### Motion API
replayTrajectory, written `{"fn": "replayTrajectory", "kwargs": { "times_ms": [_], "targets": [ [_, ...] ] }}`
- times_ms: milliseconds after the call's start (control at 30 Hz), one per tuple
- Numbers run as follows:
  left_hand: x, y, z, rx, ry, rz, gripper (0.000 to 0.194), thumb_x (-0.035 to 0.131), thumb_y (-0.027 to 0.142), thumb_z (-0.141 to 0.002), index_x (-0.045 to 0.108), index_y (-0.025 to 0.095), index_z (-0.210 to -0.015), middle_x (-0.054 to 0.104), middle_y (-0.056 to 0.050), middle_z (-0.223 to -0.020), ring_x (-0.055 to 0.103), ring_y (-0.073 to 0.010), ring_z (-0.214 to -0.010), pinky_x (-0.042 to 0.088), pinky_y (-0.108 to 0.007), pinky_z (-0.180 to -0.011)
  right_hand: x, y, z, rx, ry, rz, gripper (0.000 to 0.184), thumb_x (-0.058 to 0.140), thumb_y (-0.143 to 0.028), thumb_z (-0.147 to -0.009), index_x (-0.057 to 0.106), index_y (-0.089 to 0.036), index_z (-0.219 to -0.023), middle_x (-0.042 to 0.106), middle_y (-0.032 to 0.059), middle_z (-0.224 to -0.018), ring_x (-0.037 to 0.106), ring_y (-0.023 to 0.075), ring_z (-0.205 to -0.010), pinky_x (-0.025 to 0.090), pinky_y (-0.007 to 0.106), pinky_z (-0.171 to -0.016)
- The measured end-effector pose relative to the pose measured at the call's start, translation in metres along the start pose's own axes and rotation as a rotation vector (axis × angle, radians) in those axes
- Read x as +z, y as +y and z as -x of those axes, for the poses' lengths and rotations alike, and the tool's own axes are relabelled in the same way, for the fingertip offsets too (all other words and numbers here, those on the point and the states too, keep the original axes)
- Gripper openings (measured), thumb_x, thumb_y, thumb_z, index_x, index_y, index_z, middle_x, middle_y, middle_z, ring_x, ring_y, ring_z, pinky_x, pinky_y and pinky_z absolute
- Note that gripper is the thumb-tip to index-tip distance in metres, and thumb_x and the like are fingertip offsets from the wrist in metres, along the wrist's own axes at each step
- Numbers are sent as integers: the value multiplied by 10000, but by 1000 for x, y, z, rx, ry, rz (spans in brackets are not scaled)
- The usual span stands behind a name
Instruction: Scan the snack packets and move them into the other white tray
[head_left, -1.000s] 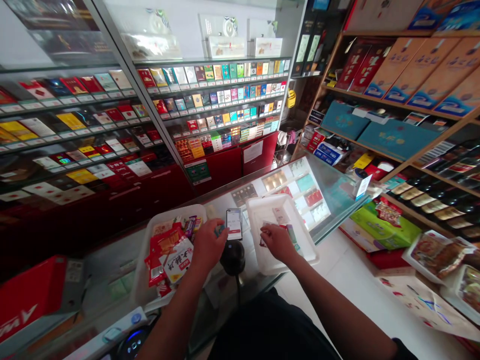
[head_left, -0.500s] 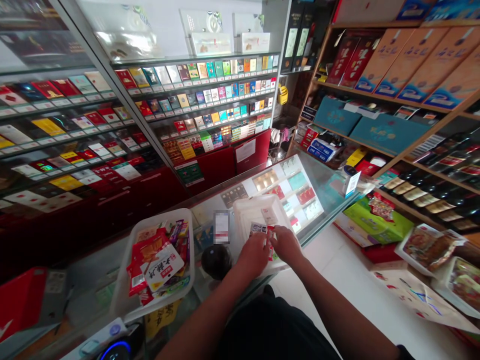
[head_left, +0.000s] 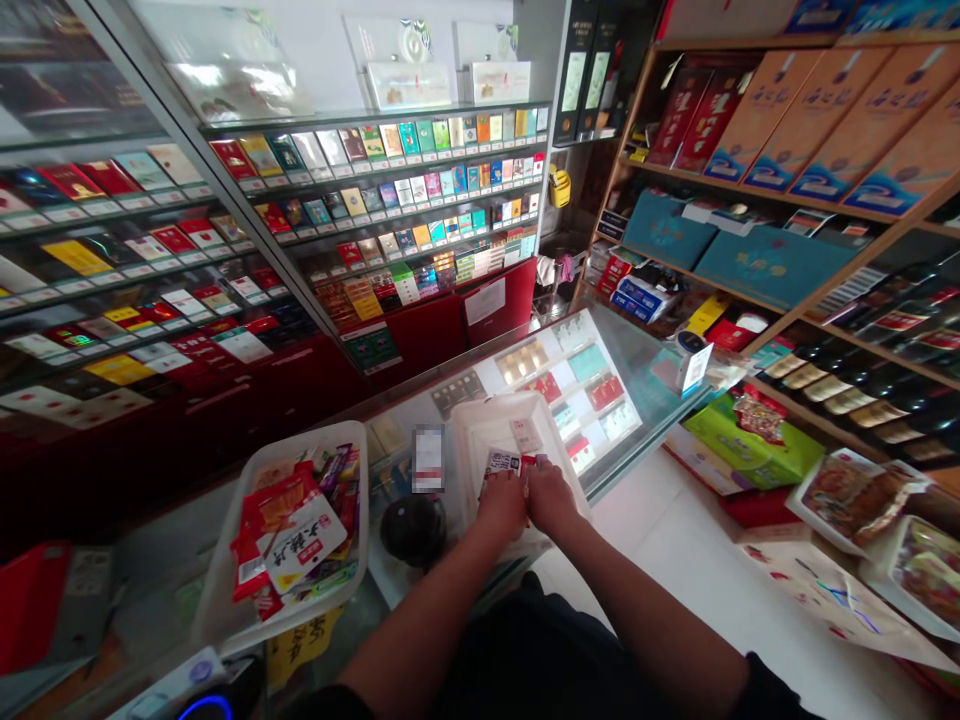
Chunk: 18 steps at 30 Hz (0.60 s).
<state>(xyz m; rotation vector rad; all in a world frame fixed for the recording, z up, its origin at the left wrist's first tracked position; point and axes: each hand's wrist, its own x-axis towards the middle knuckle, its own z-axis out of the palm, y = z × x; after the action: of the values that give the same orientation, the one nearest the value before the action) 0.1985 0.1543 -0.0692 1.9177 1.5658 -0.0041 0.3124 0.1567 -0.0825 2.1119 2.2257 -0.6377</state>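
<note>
My left hand (head_left: 504,508) and my right hand (head_left: 553,498) are close together over a shallow white plastic tray (head_left: 466,425) on the glass counter. Both have their fingers closed on a small red-and-white snack packet (head_left: 529,462), mostly hidden by them. Just beyond my left fingertips is a white packet (head_left: 501,460) with dark print; whether they touch it I cannot tell. Another pale packet (head_left: 531,433) lies farther back in the tray. To the left, a white bin (head_left: 361,500) holds several bright snack packets (head_left: 300,540).
A dark round object (head_left: 411,530) and a blurred-out white card (head_left: 428,460) stand between bin and tray. Under the counter glass (head_left: 637,350) are display boxes. Shelves of small packs (head_left: 420,190) rise ahead. At right are a green carton (head_left: 765,440) and packaged food (head_left: 847,490).
My hands have drawn closer together over the packet, the right one turning inward, and less of the packet shows. The whole view has shifted slightly, moving the counter things left.
</note>
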Motion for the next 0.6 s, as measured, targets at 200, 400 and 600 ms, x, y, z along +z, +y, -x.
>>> {"fn": "replayTrajectory", "kwargs": {
  "times_ms": [200, 400, 600],
  "targets": [
    [1, -4, 2, -81, 49, -79, 523, 697, 187, -800, 606, 132, -1312, 568, -230, -1359, 537, -376, -1239, 466, -453, -1015, 4, -11, -10, 47, 13, 131, 384, 449, -127, -961, 582, -135, -1321, 497, 249, -1388, 548, 322, -1167, 544, 385, -810],
    [4, -8, 1, -87, 82, -89, 463, 674, 188, -810, 626, 156, -1270, 585, -208, -1330, 555, -357, -1196, 500, -432, -953, 6, -12, -24, 121, 4, 140, 368, 380, -155, -994, 557, -107, -1313, 559, 255, -1256, 668, 281, -998, 561, 377, -752],
    [3, -8, 0, -102, 105, 7, 333, 589, 178, -858, 652, 137, -1182, 620, -213, -1269, 591, -333, -1168, 479, -413, -966, 1, -16, -28, 172, 20, 81, 447, 379, -144, -993, 459, -78, -1427, 594, 276, -1202, 681, 292, -1039, 538, 363, -782]
  ]
}}
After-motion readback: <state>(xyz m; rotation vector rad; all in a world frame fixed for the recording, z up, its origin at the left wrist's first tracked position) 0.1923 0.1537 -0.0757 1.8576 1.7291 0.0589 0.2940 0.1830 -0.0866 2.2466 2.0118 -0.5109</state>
